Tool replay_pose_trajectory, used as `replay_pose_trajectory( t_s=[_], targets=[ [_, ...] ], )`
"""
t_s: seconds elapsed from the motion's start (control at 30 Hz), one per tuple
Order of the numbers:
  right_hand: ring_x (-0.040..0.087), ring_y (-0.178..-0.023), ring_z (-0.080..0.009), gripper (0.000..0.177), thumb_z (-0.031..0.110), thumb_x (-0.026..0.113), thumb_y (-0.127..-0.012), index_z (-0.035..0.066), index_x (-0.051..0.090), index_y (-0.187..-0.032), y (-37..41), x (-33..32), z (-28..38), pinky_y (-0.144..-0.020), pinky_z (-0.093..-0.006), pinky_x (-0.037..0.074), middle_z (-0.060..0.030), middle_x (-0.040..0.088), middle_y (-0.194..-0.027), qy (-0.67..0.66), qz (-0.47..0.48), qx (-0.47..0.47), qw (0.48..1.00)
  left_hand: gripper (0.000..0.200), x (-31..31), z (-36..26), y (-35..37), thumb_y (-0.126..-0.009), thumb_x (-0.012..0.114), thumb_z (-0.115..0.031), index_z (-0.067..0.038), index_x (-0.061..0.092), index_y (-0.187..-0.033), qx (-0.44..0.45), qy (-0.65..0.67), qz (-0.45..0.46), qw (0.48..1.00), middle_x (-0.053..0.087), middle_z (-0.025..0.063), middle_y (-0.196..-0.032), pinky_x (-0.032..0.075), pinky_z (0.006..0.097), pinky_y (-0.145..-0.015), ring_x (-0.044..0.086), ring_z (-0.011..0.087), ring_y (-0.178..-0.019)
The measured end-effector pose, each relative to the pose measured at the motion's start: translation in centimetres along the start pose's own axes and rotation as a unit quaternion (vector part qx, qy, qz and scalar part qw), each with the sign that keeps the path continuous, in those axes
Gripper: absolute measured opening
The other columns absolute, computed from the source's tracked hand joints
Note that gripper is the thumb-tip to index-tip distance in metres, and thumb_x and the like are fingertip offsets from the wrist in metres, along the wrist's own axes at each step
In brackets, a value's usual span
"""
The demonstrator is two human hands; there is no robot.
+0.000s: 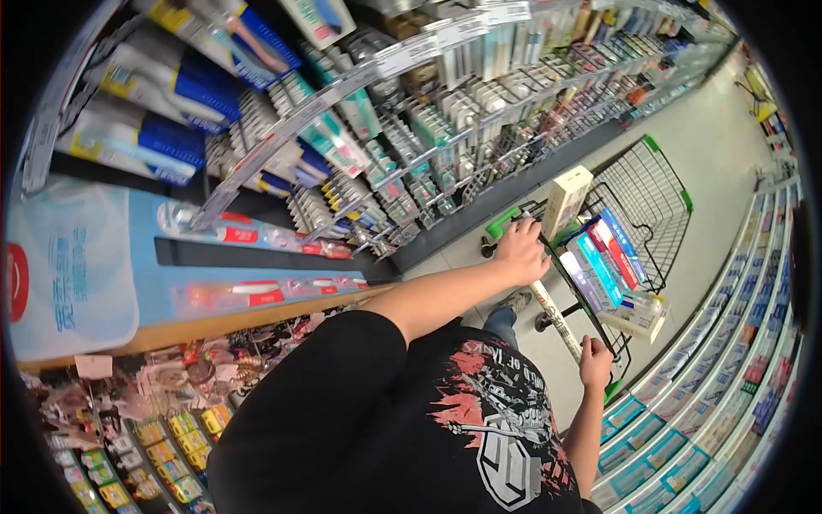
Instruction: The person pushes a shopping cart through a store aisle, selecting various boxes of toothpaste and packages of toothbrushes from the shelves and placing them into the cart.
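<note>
A shopping cart stands in front of me, its handle [556, 321] a light bar with printed markings. My left hand [522, 253] is closed over the handle's far-left end, near a green corner piece. Nearer the other end, my right hand [595, 361] is wrapped round the same bar. Just beyond my left hand a cream box [567, 197] stands upright at the cart. Several flat boxes in blue, red and white [606, 257] lean together by the handle. Close to my right hand sits a white box with a yellow part [640, 313]. The wire basket [638, 188] stretches ahead.
Shelves with hanging toothbrush packs [342, 141] line the left side. A blue display ledge [248, 278] juts out near my left arm. Curved shelves with boxed goods [711, 360] run along the right. Pale tiled floor [715, 128] extends ahead between them.
</note>
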State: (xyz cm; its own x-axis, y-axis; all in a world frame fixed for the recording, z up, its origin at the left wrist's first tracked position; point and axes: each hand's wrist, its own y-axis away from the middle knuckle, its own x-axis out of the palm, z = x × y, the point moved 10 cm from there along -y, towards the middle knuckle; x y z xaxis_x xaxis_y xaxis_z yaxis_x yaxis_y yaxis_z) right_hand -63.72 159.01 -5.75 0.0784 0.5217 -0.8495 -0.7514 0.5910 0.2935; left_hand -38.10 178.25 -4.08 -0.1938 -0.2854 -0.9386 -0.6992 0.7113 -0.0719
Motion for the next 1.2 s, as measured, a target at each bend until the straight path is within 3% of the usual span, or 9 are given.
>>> replay_pose_trajectory(
  t_s=[0.1, 0.3, 0.67, 0.77, 0.87, 1.0, 1.1, 1.17, 1.2],
  targets=[
    [0.067, -0.068, -0.0357, 0.039, 0.036, 0.062, -0.1, 0.0, 0.076, -0.094, -1.3, -0.7, -1.0, -0.07, -0.0444, 0.052, -0.0214, 0.069, -0.074, -0.014, 0.001, 0.0, 1.0, 0.041, -0.3, -0.2, -1.1, -0.09, 0.065, -0.044, -0.007, 0.082, -0.091, -0.017, 0.014, -0.017, 1.0, 0.057, 0.0163, -0.142, 0.039, 0.0485, -0.11, 0.042, 0.0343, -0.141],
    [0.07, -0.064, -0.031, 0.043, 0.04, 0.057, -0.102, 0.002, 0.077, -0.099, -3.3, 0.0, -2.3, -0.066, -0.0421, 0.053, -0.0194, 0.068, -0.069, -0.028, 0.068, -0.002, 0.997, 0.04, -0.2, -0.7, -2.9, -0.092, 0.064, -0.042, -0.007, 0.081, -0.094, -0.026, 0.008, 0.009, 1.0, 0.057, 0.0172, -0.143, 0.041, 0.0491, -0.108, 0.042, 0.035, -0.143],
    [0.064, -0.063, -0.0325, 0.042, 0.037, 0.06, -0.102, 0.0, 0.074, -0.088, -6.9, -3.6, -1.2, -0.063, -0.0421, 0.049, -0.0198, 0.065, -0.069, -0.048, 0.018, -0.037, 0.998, 0.04, 0.8, -1.7, -7.8, -0.093, 0.063, -0.042, -0.006, 0.08, -0.094, -0.02, 0.0, -0.015, 1.0, 0.057, 0.0184, -0.144, 0.041, 0.0486, -0.109, 0.045, 0.0349, -0.141],
    [0.067, -0.069, -0.0371, 0.041, 0.042, 0.068, -0.096, 0.002, 0.073, -0.085, -7.6, -4.5, -0.7, -0.065, -0.045, 0.052, -0.0187, 0.068, -0.076, -0.011, 0.033, -0.087, 0.996, 0.041, 0.9, -2.6, -9.2, -0.092, 0.063, -0.042, -0.005, 0.08, -0.094, -0.018, 0.013, -0.018, 1.0, 0.059, 0.0181, -0.142, 0.041, 0.047, -0.109, 0.045, 0.0351, -0.141],
    [0.065, -0.067, -0.0363, 0.047, 0.048, 0.073, -0.091, 0.003, 0.069, -0.077, -7.8, -5.1, 1.5, -0.063, -0.0456, 0.051, -0.0153, 0.065, -0.074, 0.087, 0.064, -0.181, 0.978, 0.04, 1.4, -3.2, -10.8, -0.092, 0.064, -0.042, -0.005, 0.08, -0.094, -0.018, 0.019, -0.017, 1.0, 0.06, 0.0176, -0.138, 0.041, 0.0471, -0.109, 0.046, 0.0351, -0.139],
    [0.064, -0.066, -0.0365, 0.052, 0.052, 0.077, -0.086, 0.003, 0.066, -0.074, -10.3, -5.8, 2.5, -0.062, -0.0461, 0.05, -0.0136, 0.062, -0.073, 0.096, 0.094, -0.222, 0.966, 0.037, 1.7, -3.3, -12.2, -0.092, 0.065, -0.04, -0.005, 0.077, -0.098, -0.01, 0.029, -0.066, 0.997, 0.062, 0.0168, -0.135, 0.041, 0.0469, -0.109, 0.049, 0.0343, -0.136],
    [0.065, -0.071, -0.0393, 0.05, 0.051, 0.077, -0.085, 0.002, 0.067, -0.077, -12.4, -5.0, 2.9, -0.065, -0.0486, 0.051, -0.0159, 0.065, -0.078, 0.092, 0.119, -0.234, 0.961, 0.031, 1.2, -3.2, -13.3, -0.093, 0.067, -0.036, -0.007, 0.074, -0.102, -0.003, 0.078, -0.085, 0.993, 0.062, 0.0145, -0.133, 0.04, 0.0469, -0.109, 0.05, 0.033, -0.134],
    [0.066, -0.079, -0.0424, 0.044, 0.044, 0.078, -0.086, 0.002, 0.07, -0.085, -13.4, -4.3, 3.2, -0.071, -0.0508, 0.052, -0.0191, 0.068, -0.085, 0.06, 0.142, -0.233, 0.96, 0.023, -1.8, -2.5, -13.2, -0.093, 0.071, -0.027, -0.008, 0.071, -0.107, -0.018, 0.219, -0.123, 0.968, 0.065, 0.0124, -0.126, 0.045, 0.0455, -0.104, 0.057, 0.0336, -0.124],
    [0.066, -0.079, -0.0424, 0.044, 0.044, 0.078, -0.086, 0.002, 0.07, -0.085, -13.6, -4.1, 3.1, -0.071, -0.0508, 0.052, -0.0191, 0.068, -0.085, 0.059, 0.148, -0.237, 0.958, 0.023, -2.8, -1.8, -13.0, -0.093, 0.071, -0.027, -0.008, 0.071, -0.107, -0.025, 0.216, -0.123, 0.968, 0.065, 0.0124, -0.126, 0.045, 0.0455, -0.104, 0.057, 0.0336, -0.124]
  ],
)
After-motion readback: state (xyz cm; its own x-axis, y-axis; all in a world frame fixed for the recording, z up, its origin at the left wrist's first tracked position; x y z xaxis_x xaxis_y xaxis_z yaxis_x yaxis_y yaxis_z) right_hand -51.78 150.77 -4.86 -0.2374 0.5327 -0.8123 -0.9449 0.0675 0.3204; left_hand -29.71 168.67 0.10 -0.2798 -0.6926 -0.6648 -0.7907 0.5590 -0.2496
